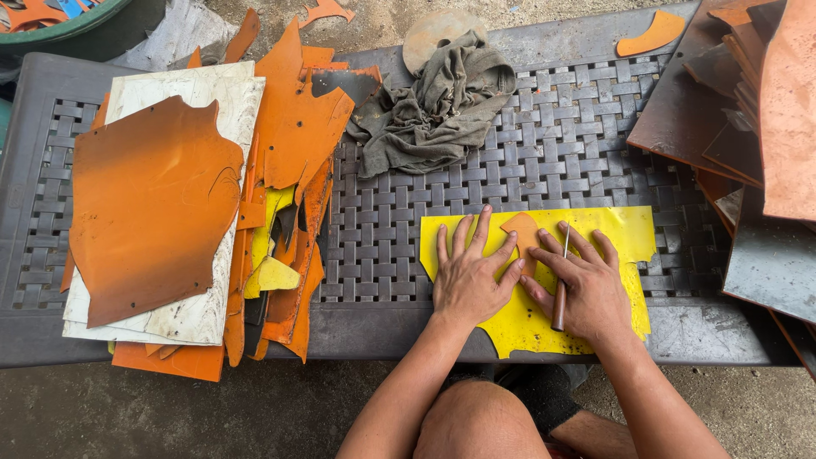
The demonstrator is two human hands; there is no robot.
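Two hands on yellow sheet point(608, 234): left hand point(470, 279) flat, right hand point(586, 285) round awl point(561, 285).

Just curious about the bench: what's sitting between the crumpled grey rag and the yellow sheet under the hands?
Nothing. In the head view, only bare woven bench top lies between the grey rag and the yellow sheet.

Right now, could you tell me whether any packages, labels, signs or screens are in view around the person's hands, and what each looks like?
None in view: no package, label, sign or screen.
Left hand: flat on a small orange template lying on a yellow sheet.
Right hand: grips a thin wooden-handled tool on that sheet.
Elsewhere: orange sheets stacked left, a grey rag behind.
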